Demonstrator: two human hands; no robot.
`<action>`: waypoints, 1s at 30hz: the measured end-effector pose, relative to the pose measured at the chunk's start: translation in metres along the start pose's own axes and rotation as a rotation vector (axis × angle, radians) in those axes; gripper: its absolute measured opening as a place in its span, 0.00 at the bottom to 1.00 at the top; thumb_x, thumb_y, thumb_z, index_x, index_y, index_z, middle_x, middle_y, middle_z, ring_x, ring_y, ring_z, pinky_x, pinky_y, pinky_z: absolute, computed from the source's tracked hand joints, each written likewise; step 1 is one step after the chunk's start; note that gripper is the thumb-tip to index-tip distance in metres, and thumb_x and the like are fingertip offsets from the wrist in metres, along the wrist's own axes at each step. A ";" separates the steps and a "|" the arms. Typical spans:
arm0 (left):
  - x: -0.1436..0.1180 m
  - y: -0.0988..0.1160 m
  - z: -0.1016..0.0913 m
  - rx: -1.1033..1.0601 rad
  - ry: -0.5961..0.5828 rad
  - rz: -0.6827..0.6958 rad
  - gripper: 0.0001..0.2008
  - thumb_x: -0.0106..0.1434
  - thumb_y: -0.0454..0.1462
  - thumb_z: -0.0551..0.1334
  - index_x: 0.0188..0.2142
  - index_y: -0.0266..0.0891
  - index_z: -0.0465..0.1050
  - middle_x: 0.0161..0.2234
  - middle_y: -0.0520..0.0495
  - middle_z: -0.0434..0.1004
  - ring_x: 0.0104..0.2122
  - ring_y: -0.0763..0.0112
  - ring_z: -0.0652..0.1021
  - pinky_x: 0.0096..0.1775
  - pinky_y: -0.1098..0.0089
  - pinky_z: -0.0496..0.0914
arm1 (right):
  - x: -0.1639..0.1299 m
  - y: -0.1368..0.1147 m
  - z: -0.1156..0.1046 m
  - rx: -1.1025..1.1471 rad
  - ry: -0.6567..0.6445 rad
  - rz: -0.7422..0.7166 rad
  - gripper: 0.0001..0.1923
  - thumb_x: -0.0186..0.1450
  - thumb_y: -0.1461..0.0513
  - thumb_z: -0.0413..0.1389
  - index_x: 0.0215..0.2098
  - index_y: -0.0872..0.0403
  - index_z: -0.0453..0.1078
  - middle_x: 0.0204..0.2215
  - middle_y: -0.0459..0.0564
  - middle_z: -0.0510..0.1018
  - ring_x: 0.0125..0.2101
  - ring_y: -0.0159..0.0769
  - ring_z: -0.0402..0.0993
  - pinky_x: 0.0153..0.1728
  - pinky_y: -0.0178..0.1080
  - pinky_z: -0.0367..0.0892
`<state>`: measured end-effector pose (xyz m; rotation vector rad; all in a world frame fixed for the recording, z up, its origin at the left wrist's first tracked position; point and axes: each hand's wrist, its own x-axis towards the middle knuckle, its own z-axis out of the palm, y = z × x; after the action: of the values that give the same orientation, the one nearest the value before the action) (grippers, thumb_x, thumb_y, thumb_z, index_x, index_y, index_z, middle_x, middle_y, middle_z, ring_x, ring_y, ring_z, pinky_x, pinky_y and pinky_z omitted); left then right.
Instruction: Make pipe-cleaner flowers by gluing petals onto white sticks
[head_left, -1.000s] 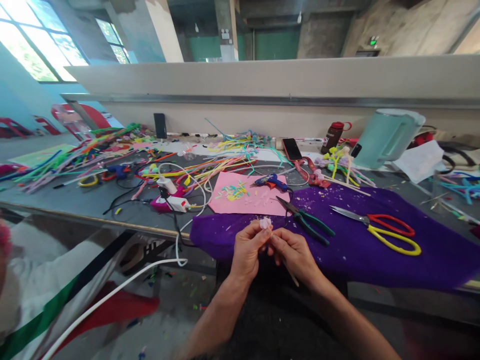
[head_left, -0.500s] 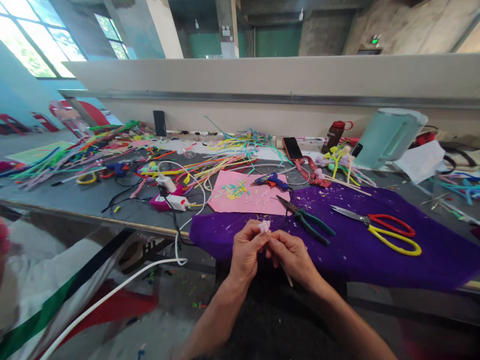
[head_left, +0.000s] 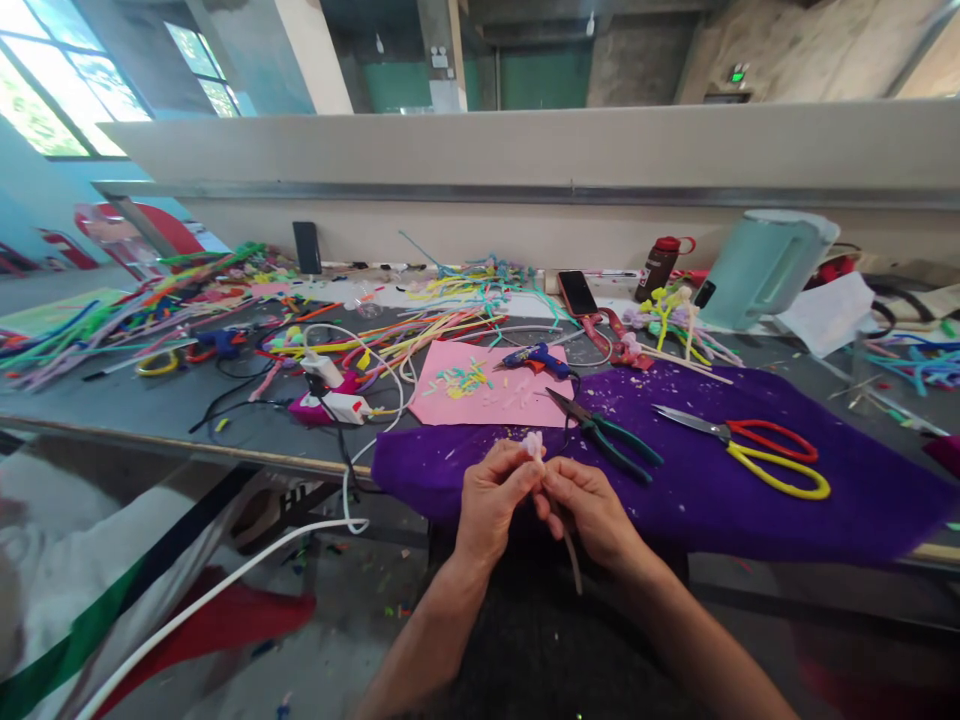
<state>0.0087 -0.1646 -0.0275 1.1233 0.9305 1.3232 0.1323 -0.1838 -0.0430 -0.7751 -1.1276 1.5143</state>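
Note:
Between my two hands is a small pale pink-lilac pipe cleaner flower (head_left: 532, 444) with a thin beige stem (head_left: 575, 565) hanging below. My left hand (head_left: 493, 497) pinches the flower near its base, thumb and index finger closed. Just beside it, my right hand (head_left: 590, 505) is closed around the upper stem, its fingers touching those of the left. Both hands are held over the front edge of the purple cloth (head_left: 750, 510). Beyond them lie needle-nose pliers (head_left: 604, 435) with dark green handles. The fingers hide part of the flower's base.
A blue hot glue gun (head_left: 536, 358) rests on a pink sheet (head_left: 442, 400) with small cut pieces. Scissors (head_left: 739, 445) lie at right. Behind are a phone (head_left: 576, 294), a red-capped bottle (head_left: 660, 268) and a teal pitcher (head_left: 769, 270). A power strip (head_left: 330, 408) and white cable are at left.
The view has shifted slightly, so the table items appear a little further left. More of the stem shows below my right hand, and the flower stands more upright between the fingers.

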 end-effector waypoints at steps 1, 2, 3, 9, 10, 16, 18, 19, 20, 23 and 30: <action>0.000 -0.001 0.000 -0.014 -0.003 -0.023 0.08 0.48 0.40 0.66 0.24 0.36 0.77 0.24 0.50 0.69 0.20 0.76 0.71 0.22 0.74 0.64 | 0.000 0.001 0.000 0.003 -0.004 0.006 0.13 0.63 0.56 0.53 0.26 0.57 0.66 0.18 0.42 0.70 0.12 0.21 0.59 0.15 0.27 0.50; 0.001 -0.001 0.000 -0.025 -0.015 -0.040 0.08 0.48 0.40 0.66 0.24 0.36 0.77 0.24 0.51 0.68 0.20 0.77 0.70 0.21 0.74 0.63 | 0.001 0.001 0.000 0.003 -0.009 0.013 0.13 0.62 0.56 0.53 0.26 0.57 0.66 0.18 0.42 0.70 0.12 0.21 0.59 0.15 0.27 0.50; 0.001 -0.002 -0.001 -0.035 -0.027 -0.053 0.08 0.49 0.40 0.66 0.24 0.36 0.77 0.24 0.51 0.68 0.20 0.78 0.69 0.21 0.75 0.63 | 0.001 0.001 0.001 -0.002 -0.014 0.018 0.13 0.63 0.56 0.52 0.27 0.58 0.66 0.18 0.42 0.70 0.12 0.21 0.60 0.15 0.27 0.50; 0.005 -0.007 -0.006 -0.111 -0.067 -0.111 0.05 0.50 0.37 0.66 0.25 0.36 0.76 0.23 0.53 0.66 0.19 0.82 0.65 0.20 0.78 0.58 | 0.001 0.001 0.000 -0.061 -0.017 0.042 0.14 0.62 0.55 0.52 0.28 0.58 0.66 0.18 0.43 0.70 0.13 0.21 0.60 0.15 0.27 0.51; 0.005 -0.007 -0.006 -0.119 -0.067 -0.107 0.05 0.49 0.37 0.67 0.24 0.36 0.75 0.22 0.54 0.65 0.19 0.82 0.65 0.20 0.78 0.58 | 0.001 0.001 0.000 -0.080 -0.015 0.046 0.14 0.62 0.54 0.52 0.27 0.57 0.66 0.18 0.42 0.70 0.13 0.21 0.60 0.15 0.27 0.51; 0.008 -0.004 -0.004 -0.121 -0.041 -0.056 0.09 0.49 0.37 0.67 0.19 0.35 0.70 0.22 0.55 0.65 0.18 0.83 0.62 0.19 0.78 0.56 | 0.001 0.002 0.003 -0.243 0.095 -0.016 0.14 0.60 0.53 0.54 0.28 0.56 0.66 0.19 0.41 0.69 0.14 0.23 0.60 0.16 0.29 0.54; 0.008 -0.005 -0.004 -0.115 -0.051 -0.092 0.08 0.49 0.37 0.67 0.21 0.35 0.72 0.21 0.55 0.65 0.17 0.84 0.61 0.18 0.78 0.54 | 0.001 0.001 0.003 -0.257 0.108 -0.023 0.14 0.61 0.53 0.53 0.28 0.56 0.66 0.18 0.41 0.68 0.14 0.23 0.60 0.15 0.29 0.53; 0.008 -0.005 -0.004 -0.110 -0.060 -0.114 0.07 0.49 0.37 0.67 0.23 0.35 0.73 0.21 0.55 0.65 0.17 0.84 0.61 0.18 0.79 0.53 | 0.001 0.001 0.003 -0.253 0.106 -0.022 0.14 0.62 0.53 0.52 0.27 0.56 0.66 0.18 0.41 0.68 0.14 0.23 0.60 0.16 0.29 0.53; 0.008 -0.006 -0.005 -0.102 -0.070 -0.132 0.07 0.48 0.37 0.67 0.25 0.35 0.74 0.21 0.55 0.65 0.16 0.84 0.61 0.18 0.79 0.53 | 0.001 0.001 0.003 -0.245 0.103 -0.020 0.14 0.62 0.53 0.52 0.27 0.56 0.66 0.18 0.41 0.68 0.13 0.22 0.60 0.16 0.29 0.53; 0.007 -0.007 -0.005 -0.085 -0.093 -0.163 0.09 0.48 0.37 0.67 0.30 0.35 0.75 0.20 0.54 0.66 0.16 0.84 0.61 0.18 0.79 0.51 | 0.001 0.000 0.002 -0.222 0.110 -0.018 0.15 0.62 0.53 0.52 0.25 0.56 0.65 0.17 0.41 0.68 0.13 0.22 0.60 0.15 0.28 0.53; 0.008 -0.008 -0.006 -0.069 -0.033 -0.135 0.10 0.50 0.40 0.66 0.28 0.34 0.76 0.19 0.54 0.66 0.16 0.83 0.60 0.18 0.78 0.52 | 0.002 0.003 0.000 -0.202 0.090 0.002 0.15 0.61 0.53 0.52 0.26 0.56 0.65 0.18 0.41 0.69 0.13 0.22 0.60 0.15 0.28 0.53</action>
<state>0.0059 -0.1555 -0.0361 1.0086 0.9138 1.2149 0.1305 -0.1822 -0.0456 -0.9717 -1.2242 1.3669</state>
